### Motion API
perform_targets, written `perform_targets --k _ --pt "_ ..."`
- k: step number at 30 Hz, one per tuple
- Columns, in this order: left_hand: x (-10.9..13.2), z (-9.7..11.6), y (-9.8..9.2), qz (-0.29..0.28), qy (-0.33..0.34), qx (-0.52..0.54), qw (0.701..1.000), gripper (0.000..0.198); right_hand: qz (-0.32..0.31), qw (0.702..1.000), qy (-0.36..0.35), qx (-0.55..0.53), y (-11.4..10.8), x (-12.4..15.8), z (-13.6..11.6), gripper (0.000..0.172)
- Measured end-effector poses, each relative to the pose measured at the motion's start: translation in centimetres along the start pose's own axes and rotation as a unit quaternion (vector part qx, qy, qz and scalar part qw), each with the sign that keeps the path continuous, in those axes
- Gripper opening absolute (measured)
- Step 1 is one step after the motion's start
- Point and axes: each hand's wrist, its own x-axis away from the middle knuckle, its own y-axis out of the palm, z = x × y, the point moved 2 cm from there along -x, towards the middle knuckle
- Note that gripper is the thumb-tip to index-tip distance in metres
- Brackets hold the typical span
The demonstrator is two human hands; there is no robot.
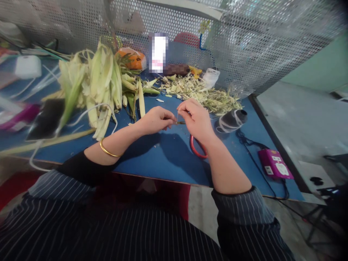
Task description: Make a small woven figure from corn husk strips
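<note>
Over the middle of the blue table, my left hand [160, 119] is closed in a pinch at the end of a thin brownish plant strip [181, 123]. My right hand [196, 117] pinches a fine pale thread [177, 116] that runs down to the strip. Part of the strip is hidden behind my right hand. Red-handled scissors [198, 149] lie under my right wrist, their blades covered. To the right rests a black cone [231, 120] wound with white thread.
Pale green corn husks [100, 79] are heaped at left. Husk scraps [201, 90] pile up behind my hands, near a lit, blurred screen [159, 52]. A purple box [275, 164] with black cables sits at the right edge. Perforated metal mesh [179, 18] walls the back.
</note>
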Motion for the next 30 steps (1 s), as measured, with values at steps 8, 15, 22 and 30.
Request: perform_targets --k 8,15,22,30 --pt "0.1 0.5 -0.2 -0.005 -0.057 0.255 0.965 0.006 -0.091 0.946 0.201 -0.236 0.3 -0.1 2.7 0.008" --pt "-0.3 -0.5 0.4 0.056 -0.138 0.395 0.907 0.01 -0.097 0.974 0.144 -0.142 1.3 0.0 1.0 0.013" --pt "-0.4 -1.3 1.2 0.113 -0.17 0.377 0.904 0.013 -0.082 0.994 0.055 0.038 2.0 0.6 0.6 0.015" --pt "-0.4 -2.4 1.8 0.163 -0.212 0.297 0.917 0.008 -0.036 0.995 0.019 0.091 2.3 0.9 -0.1 0.014"
